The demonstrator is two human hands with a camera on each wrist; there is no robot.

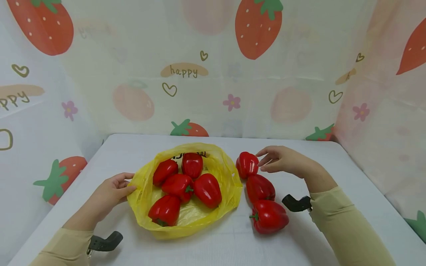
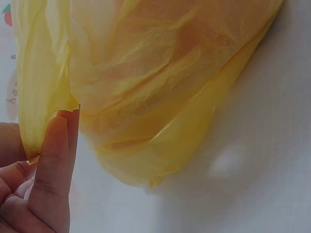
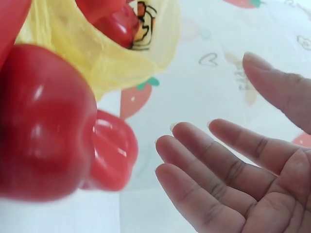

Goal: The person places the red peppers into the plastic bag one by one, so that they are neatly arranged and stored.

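Yellow and thin, the plastic bag (image 1: 229, 181) sits before me with its mouth spread wide, and I place everything else by it. Inside it lie five glossy red peppers (image 1: 192, 165), clustered loosely on its floor; their weight, I judge, helps steady such a light film on the white table (image 1: 213, 255). At the bag's left side I have the left hand (image 1: 111, 190) pinching the rim between thumb and finger; the left wrist view shows the edge caught there, the film hanging in folds alongside. I take that pinch to be there to stop the soft wall from sagging inward. Just beyond the bag's right side, three loose peppers (image 1: 260, 187) form a line from near its far edge towards me, so close that they seem to touch; set there, they fall within easy reach of the right hand (image 1: 287, 160). It hovers beside the farthest pepper (image 1: 247, 164), fingers loosely extended, thumb well apart, holding nothing; in the right wrist view a gap shows between fingertips and pepper. That wide, hollow shape seems suited to rounded, slippery sides. Behind the bag rises a backdrop (image 1: 206, 103) printed with strawberries, hearts and flowers.
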